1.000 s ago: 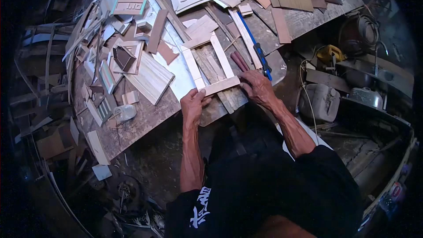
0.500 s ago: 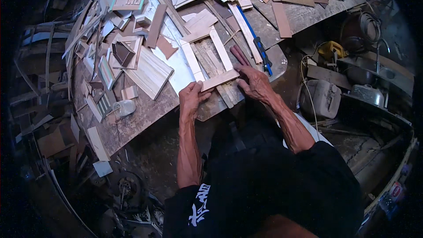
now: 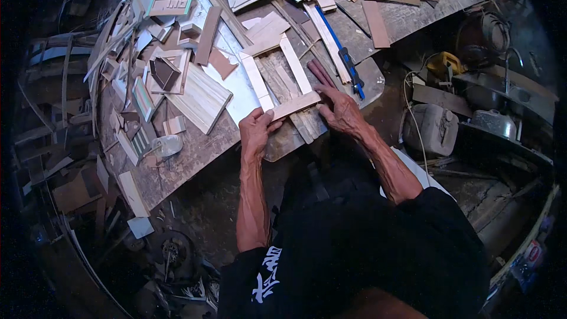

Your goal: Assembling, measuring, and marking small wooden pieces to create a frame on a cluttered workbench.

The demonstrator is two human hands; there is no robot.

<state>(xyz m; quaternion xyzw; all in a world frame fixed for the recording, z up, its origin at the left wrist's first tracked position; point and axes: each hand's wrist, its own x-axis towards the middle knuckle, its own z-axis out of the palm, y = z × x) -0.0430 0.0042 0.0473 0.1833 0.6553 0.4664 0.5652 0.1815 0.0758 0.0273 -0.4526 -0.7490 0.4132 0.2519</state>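
Basically, left hand and right hand, both half-curled, pinch opposite ends of wooden frame's near strip; some fingertips hidden.

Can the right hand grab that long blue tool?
Probably yes. The near end of the long blue tool lies close beyond the right hand, and nothing seems to cover it. But those fingers are at the wooden frame, so they'd likely have to leave it first.

Black short-sleeved shirt, bold white lettering at its left side, bare veined forearms
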